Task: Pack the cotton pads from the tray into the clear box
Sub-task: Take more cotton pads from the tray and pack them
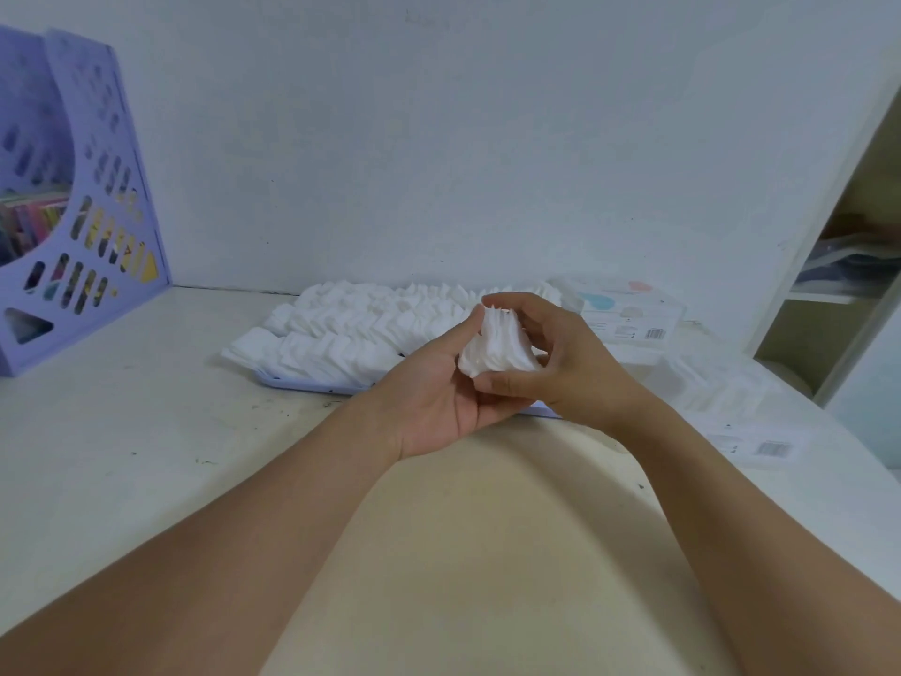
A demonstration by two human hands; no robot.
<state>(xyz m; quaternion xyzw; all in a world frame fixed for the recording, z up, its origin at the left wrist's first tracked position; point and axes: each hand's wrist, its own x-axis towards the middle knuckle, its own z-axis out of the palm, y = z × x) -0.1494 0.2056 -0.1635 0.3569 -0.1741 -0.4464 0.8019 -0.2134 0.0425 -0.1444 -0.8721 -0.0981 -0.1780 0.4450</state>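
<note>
A stack of white square cotton pads (pixel 495 351) stands on edge between both hands, just above the tray's near edge. My left hand (pixel 434 383) cups it from the left and below, thumb up along its side. My right hand (pixel 556 356) curls over it from the right, fingers on top. Behind them a pale blue tray (pixel 302 385) holds several rows of overlapping cotton pads (pixel 351 329). A clear box (pixel 629 314) with a pastel label and barcode stands at the tray's right end. Another clear box (pixel 731 397) with pads inside lies further right, near the table edge.
A lilac perforated file holder (pixel 83 197) with colourful papers stands at the far left against the wall. An open white shelf unit (pixel 838 265) rises at the right. The white table (pixel 146 431) is scuffed; its front edge curves across below my forearms.
</note>
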